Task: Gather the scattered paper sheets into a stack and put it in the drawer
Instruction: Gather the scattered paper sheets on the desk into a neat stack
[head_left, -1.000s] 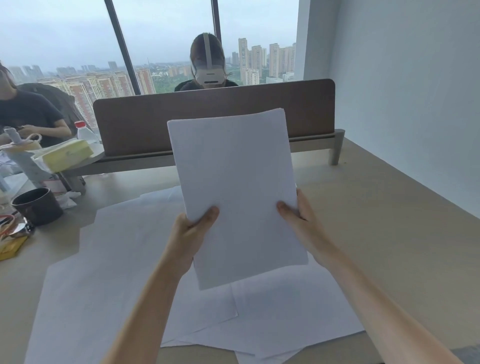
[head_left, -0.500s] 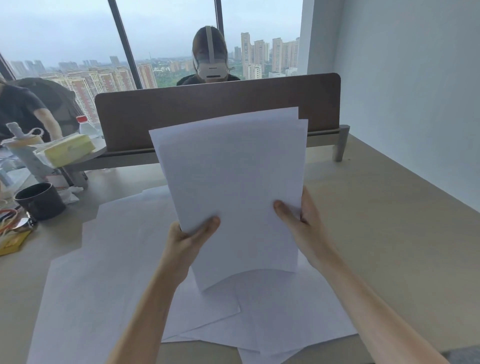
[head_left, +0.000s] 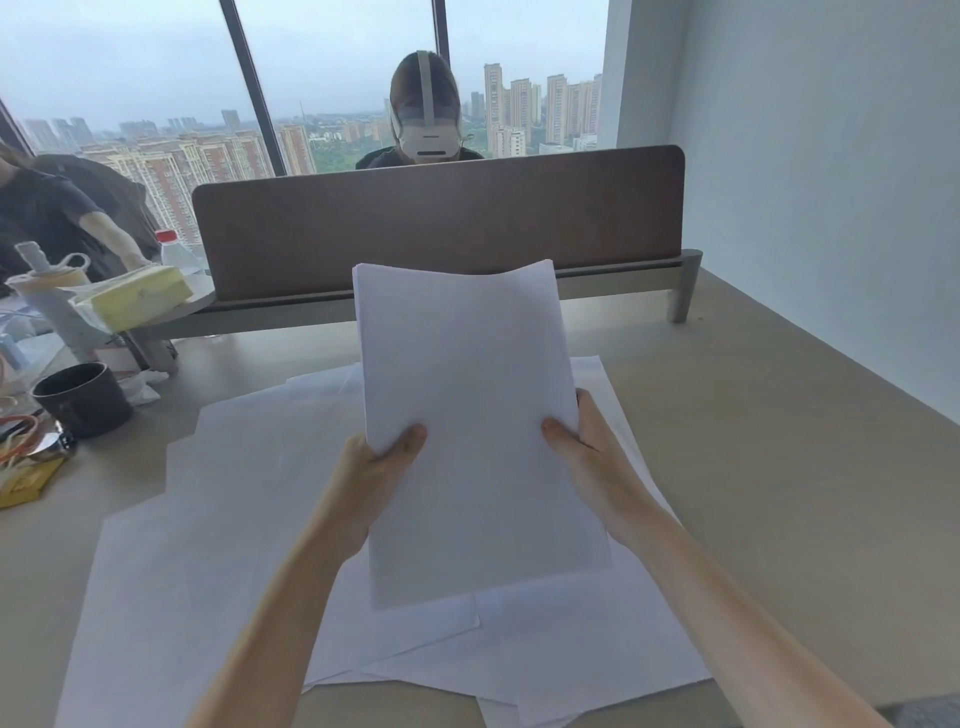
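1. Left hand (head_left: 382, 470): grip closed on the stack's (head_left: 478, 415) left edge, thumb on the front face. This looks like a hold for squaring the edges.
2. Stack held upright above the table (head_left: 779, 441), bottom edge low over the loose sheets (head_left: 249, 519) lying spread underneath. Those are not gathered yet.
3. Right hand (head_left: 587, 452): same grip on the right edge, mirrored.
4. Table: beige top, dark cup (head_left: 83, 397) and clutter far left, brown divider panel (head_left: 436, 218) behind, window beyond, white wall on the right. No drawer in view.
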